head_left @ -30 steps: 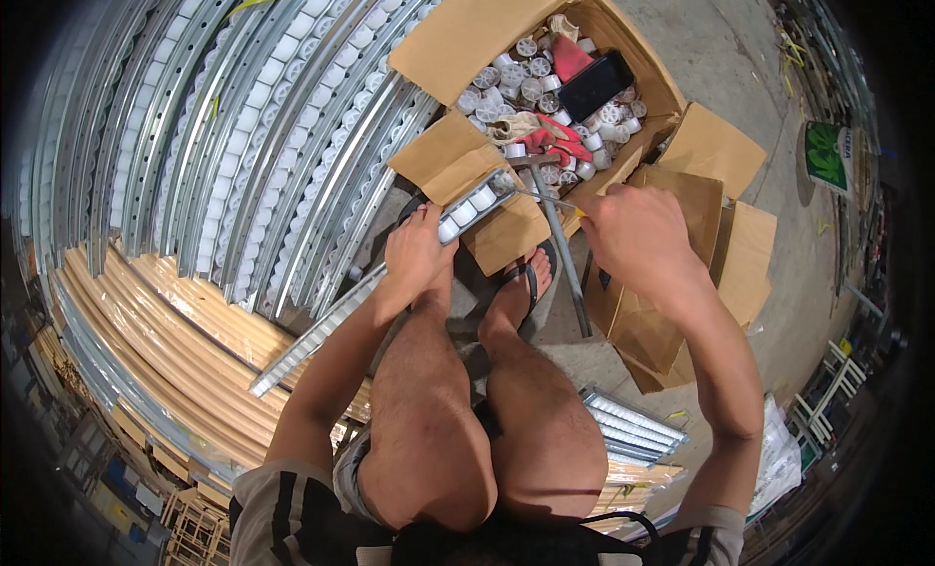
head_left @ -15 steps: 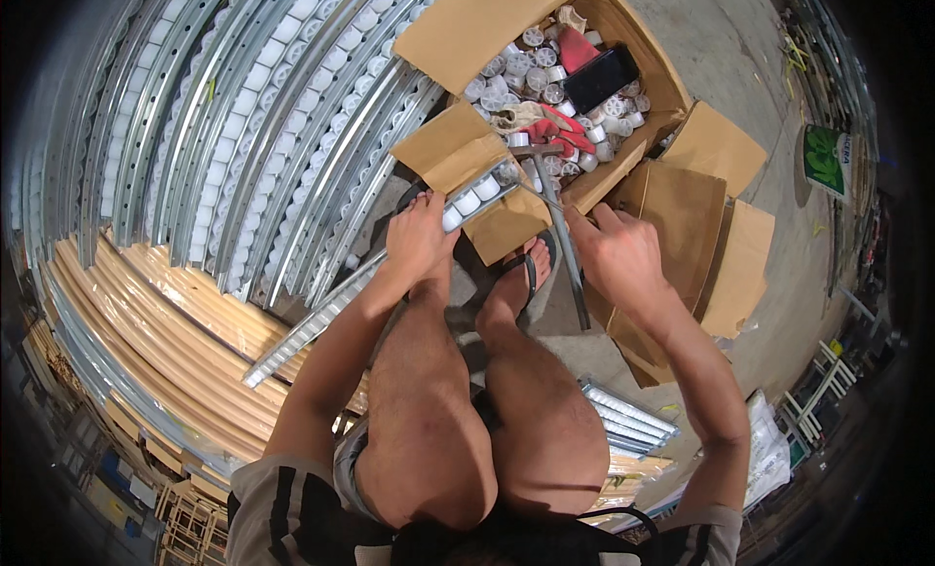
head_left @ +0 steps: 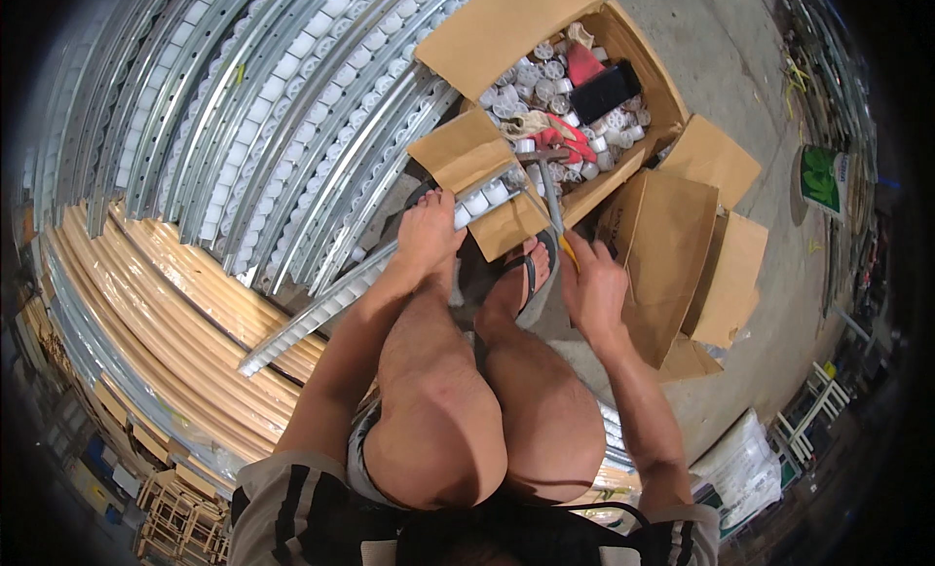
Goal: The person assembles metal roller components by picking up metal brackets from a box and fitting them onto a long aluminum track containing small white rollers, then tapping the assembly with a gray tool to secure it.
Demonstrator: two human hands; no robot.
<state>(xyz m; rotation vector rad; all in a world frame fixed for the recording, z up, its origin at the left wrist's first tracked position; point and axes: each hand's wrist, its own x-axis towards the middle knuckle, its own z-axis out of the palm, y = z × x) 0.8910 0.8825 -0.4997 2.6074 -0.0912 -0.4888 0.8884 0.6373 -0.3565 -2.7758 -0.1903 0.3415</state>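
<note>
The roller track (head_left: 480, 202), a narrow metal channel set with white rollers, is gripped near its upper end by the left hand (head_left: 429, 230), whose fingers are closed over it. It is held aslant, its upper end over the near-left flap (head_left: 453, 155) of the open cardboard box (head_left: 667, 103), its lower end above the beige tubes (head_left: 175, 303). By the right hand (head_left: 592, 283) a yellow-handled tool (head_left: 569, 251) is held, the fingers wrapped round the handle; its thin shaft is pointed toward the track's upper end, though whether contact is made cannot be told. Beside the shaft, a hammer (head_left: 548, 181) is seen with its head at the box's near edge. Inside the box, white wheels (head_left: 531, 79) are heaped, with a black phone (head_left: 604, 91) laid near the right edge and red-and-cream gloves (head_left: 565, 140) toward the near edge.
</note>
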